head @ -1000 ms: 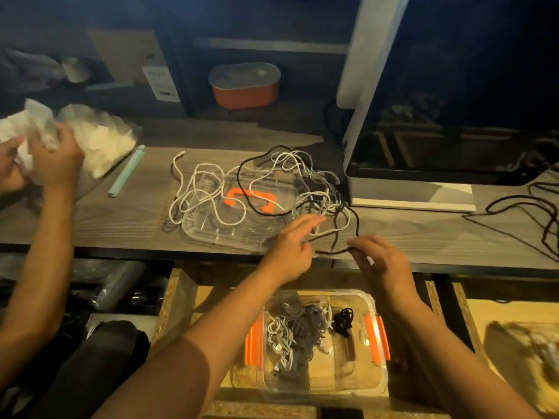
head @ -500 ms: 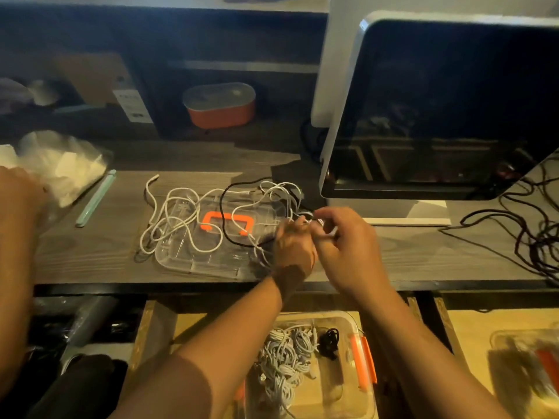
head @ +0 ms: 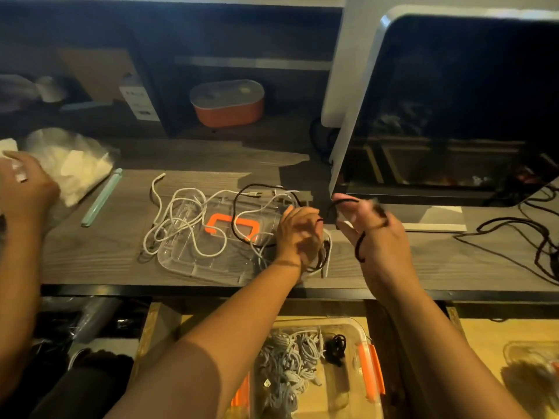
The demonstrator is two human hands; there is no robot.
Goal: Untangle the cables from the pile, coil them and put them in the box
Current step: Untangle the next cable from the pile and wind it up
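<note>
Dark monitor [head: 453, 116] fills the upper right of the frame, its lower edge standing on the desk [head: 106, 255].

Clear lid [head: 211, 264] with an orange handle lies flat at mid-frame on the desk. The pile of white cables [head: 181, 219] is draped loosely across it and spills off its left edge.

The box [head: 370, 370], clear with orange latches, sits at the bottom centre of the frame, below the front edge of the desk. Coiled pale cables [head: 290, 355] fill its left part, and one black coil [head: 335, 349] lies just beside them.

Both your hands are at the right edge of the lid, close together.
- Left hand [head: 298, 234]: fingers curled, gripping the black cable [head: 360, 247] together with white strands. A loop hangs below the fist.
- Right hand [head: 373, 234]: fingers bent forward, with the black cable passing over the fingertips and down across the hand. The hand is blurred, so you cannot tell how the thumb lies.

From your left hand the black cable arcs back over the lid and through the pile.

A second person's hand [head: 27, 192] rests on a plastic bag [head: 72, 164] at the left edge of the frame. A pale green stick [head: 102, 198] lies beside the bag. More black cables [head: 529, 237] trail at the far right.
</note>
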